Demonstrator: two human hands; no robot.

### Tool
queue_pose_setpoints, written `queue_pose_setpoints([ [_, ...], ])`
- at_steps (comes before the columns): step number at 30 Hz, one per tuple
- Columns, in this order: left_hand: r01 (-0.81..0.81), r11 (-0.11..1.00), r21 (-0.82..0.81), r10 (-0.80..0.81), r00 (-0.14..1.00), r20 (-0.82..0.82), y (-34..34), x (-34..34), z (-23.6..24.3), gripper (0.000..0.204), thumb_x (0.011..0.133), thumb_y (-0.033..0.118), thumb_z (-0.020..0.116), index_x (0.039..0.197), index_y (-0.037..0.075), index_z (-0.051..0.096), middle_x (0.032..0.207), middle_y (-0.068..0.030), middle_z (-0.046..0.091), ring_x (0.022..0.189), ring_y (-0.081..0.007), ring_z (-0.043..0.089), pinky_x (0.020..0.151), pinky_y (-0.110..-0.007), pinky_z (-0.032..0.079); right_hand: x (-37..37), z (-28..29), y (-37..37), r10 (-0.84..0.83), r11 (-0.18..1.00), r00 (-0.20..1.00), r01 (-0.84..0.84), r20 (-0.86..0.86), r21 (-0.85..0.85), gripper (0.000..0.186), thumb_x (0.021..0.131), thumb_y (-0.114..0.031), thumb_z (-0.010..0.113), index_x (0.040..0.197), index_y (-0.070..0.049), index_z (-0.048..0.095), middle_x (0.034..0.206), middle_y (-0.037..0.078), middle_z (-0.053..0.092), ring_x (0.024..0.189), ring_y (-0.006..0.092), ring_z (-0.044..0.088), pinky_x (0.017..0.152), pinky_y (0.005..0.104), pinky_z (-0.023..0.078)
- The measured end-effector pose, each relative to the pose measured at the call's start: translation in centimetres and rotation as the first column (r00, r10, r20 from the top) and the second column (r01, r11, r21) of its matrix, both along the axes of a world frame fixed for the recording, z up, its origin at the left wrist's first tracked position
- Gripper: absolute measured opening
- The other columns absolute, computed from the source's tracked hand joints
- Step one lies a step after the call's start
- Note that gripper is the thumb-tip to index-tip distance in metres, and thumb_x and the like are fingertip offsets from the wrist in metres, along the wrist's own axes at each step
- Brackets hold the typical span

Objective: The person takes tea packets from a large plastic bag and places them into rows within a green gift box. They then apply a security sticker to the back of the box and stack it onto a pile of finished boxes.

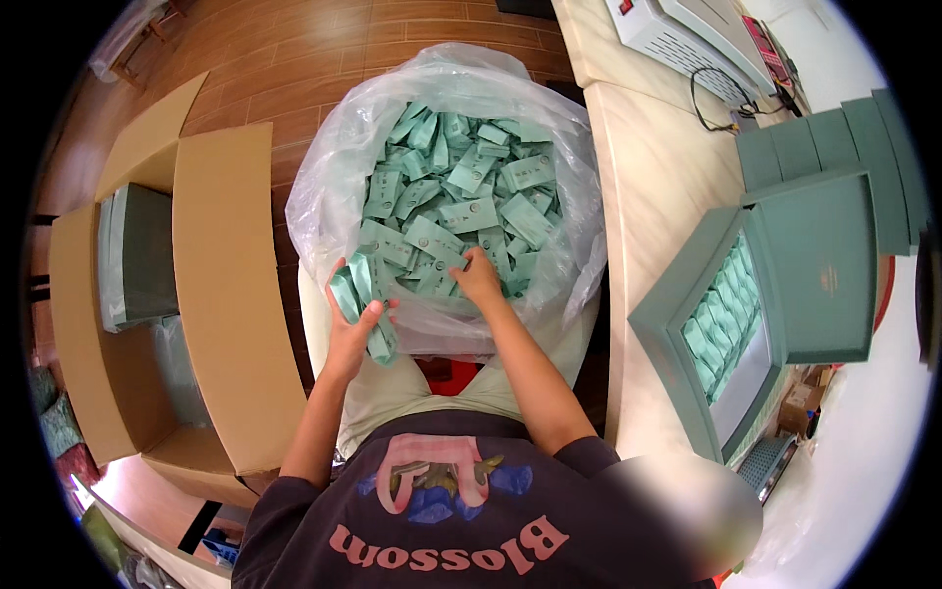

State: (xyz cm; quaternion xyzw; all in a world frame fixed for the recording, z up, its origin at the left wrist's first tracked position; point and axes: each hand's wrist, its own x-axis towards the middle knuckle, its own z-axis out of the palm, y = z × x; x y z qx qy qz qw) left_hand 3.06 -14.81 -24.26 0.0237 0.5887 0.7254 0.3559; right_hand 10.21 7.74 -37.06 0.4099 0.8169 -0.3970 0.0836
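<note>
In my left hand (358,319) is a bunch of several mint-green sachets (349,294), held upright at the near left rim of a large clear plastic bag (324,206). The bag is full of loose sachets (471,167) of the same kind, small flat packets with printing. My right hand (474,275) reaches into the pile at the bag's near right, its fingers curled among the packets; what they grip is partly hidden. On the right, an open green box (824,275) holds rows of these sachets (721,314) beside a pale space at its side.
A large open cardboard carton (231,294) on the left holds green flat items (142,255). The pale counter (638,177) at right carries a white machine (677,39) with a cable and stacked green boxes (814,147). Wooden floor (383,29) shows beyond the bag.
</note>
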Motion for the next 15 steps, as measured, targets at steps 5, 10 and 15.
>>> queue_pose_setpoints([
  [5,-0.027,1.0,0.015,0.028,0.999,-0.029,0.6,0.1,-0.1,0.096,0.083,0.034,0.072,0.148,0.013,0.005,0.129,-0.0139,0.042,0.103,-0.0254,0.06,0.079,-0.038,0.053,0.3,2.1,-0.1,-0.407,0.842,0.765,0.103,-0.499,-0.529,0.024,0.088,-0.017,0.065,0.104,-0.006,0.053,0.088,0.005,0.062,0.078,0.0144,0.058,0.069,0.0293,0.047],
  [10,0.012,0.999,0.043,-0.012,1.0,0.009,1.9,-0.5,0.4,0.092,0.084,0.031,0.071,0.148,0.01,0.007,0.129,-0.0143,0.043,0.105,-0.0262,0.06,0.083,-0.039,0.052,1.1,11.1,2.2,-0.357,0.884,0.806,0.128,-0.472,-0.45,0.017,0.091,-0.015,0.061,0.104,-0.005,0.056,0.079,-0.001,0.059,0.069,0.0062,0.047,0.061,0.0225,0.039],
  [15,0.062,0.995,0.079,-0.064,0.998,0.024,3.2,-0.6,0.5,0.089,0.085,0.03,0.07,0.147,0.009,0.009,0.129,-0.0143,0.043,0.105,-0.0266,0.06,0.082,-0.04,0.053,2.1,15.3,1.9,-0.373,0.821,0.808,0.058,-0.456,-0.567,0.019,0.091,-0.014,0.061,0.107,-0.004,0.056,0.08,-0.001,0.06,0.07,0.0047,0.047,0.064,0.0214,0.04],
])
